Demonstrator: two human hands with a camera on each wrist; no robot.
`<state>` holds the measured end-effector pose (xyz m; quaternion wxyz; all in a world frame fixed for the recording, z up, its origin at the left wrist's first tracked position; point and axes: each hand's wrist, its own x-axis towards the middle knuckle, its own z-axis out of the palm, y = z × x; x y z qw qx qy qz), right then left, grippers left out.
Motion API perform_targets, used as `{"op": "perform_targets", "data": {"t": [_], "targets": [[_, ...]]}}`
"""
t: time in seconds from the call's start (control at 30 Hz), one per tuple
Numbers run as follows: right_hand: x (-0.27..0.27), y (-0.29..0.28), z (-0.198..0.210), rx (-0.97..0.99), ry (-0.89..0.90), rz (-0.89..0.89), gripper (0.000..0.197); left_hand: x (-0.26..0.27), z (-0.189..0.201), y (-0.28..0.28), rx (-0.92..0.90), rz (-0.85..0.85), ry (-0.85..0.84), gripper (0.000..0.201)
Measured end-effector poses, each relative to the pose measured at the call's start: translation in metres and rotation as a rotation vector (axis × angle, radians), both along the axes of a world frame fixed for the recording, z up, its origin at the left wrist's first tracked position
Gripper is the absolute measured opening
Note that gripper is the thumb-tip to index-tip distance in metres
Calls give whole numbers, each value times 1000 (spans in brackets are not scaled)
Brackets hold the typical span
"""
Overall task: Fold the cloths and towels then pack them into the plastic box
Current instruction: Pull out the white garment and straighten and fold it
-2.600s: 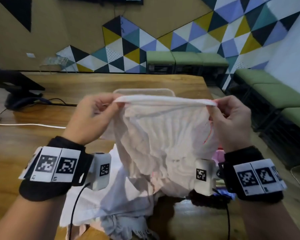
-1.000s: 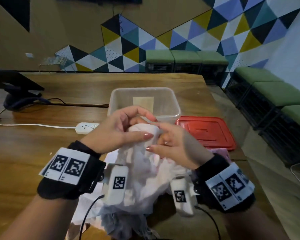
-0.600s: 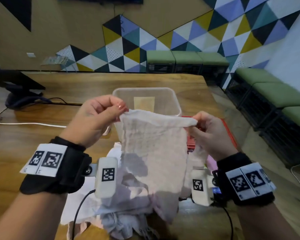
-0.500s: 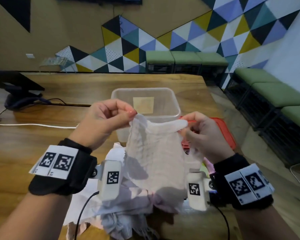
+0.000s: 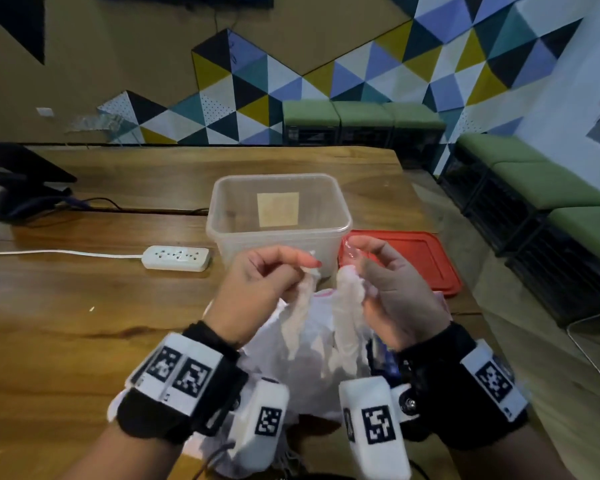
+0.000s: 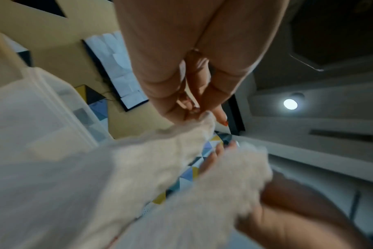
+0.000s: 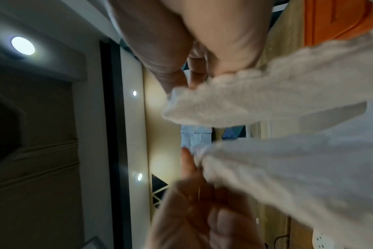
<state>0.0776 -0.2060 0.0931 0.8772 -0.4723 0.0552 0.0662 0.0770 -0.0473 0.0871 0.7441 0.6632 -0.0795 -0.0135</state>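
A thin white cloth [image 5: 321, 327] hangs bunched between my two hands, just in front of the clear plastic box [image 5: 278, 221]. My left hand [image 5: 274, 275] pinches one corner of the white cloth [image 6: 181, 144] between thumb and fingertips. My right hand [image 5: 378, 282] grips the other gathered corner of the cloth [image 7: 234, 101]. The hands are close together, a small gap apart. The box stands open on the wooden table [image 5: 84, 317] with only a paper label showing inside. More crumpled cloths [image 5: 257, 348] lie in a pile under my wrists.
The red lid [image 5: 420, 258] lies flat right of the box. A white power strip [image 5: 177, 258] with its cable sits to the left. A dark monitor stand [image 5: 21, 195] is at the far left. Green benches [image 5: 541, 188] line the right side past the table edge.
The cloth was held spread wide, folded together, then spread again; now my hands have come close together and lower, and the cloth hangs bunched in two strands.
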Motion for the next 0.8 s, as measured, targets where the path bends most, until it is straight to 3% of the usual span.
{"op": "perform_targets", "data": {"t": [0.03,0.13,0.23,0.3,0.43,0.53,0.63,0.73,0.8], "targets": [[-3,4,1,4,-24,30,32,-5,3,-6,-2,-13,-27,10],[-8,7,4,23,-86,116,16,-12,4,-13,-19,4,-82,25],[-11,5,4,-4,-163,177,28,-6,2,-8,-45,85,-83,18],[-13,6,2,-145,-287,181,35,-4,-2,-6,-95,97,-40,16],[-14,11,-5,-477,-599,-2,26,-5,-6,-7,-232,56,19,12],[-12,11,-10,-736,-776,-182,19,-4,-6,-8,-454,-22,144,15],[-9,12,-12,-787,-799,-277,14,-4,-8,-7,-568,-96,249,31],[-9,14,-15,-768,-810,-244,16,-5,-12,-7,-596,-162,285,49],[-11,15,-17,-723,-788,-204,17,-5,-14,-7,-610,-188,311,47]]}}
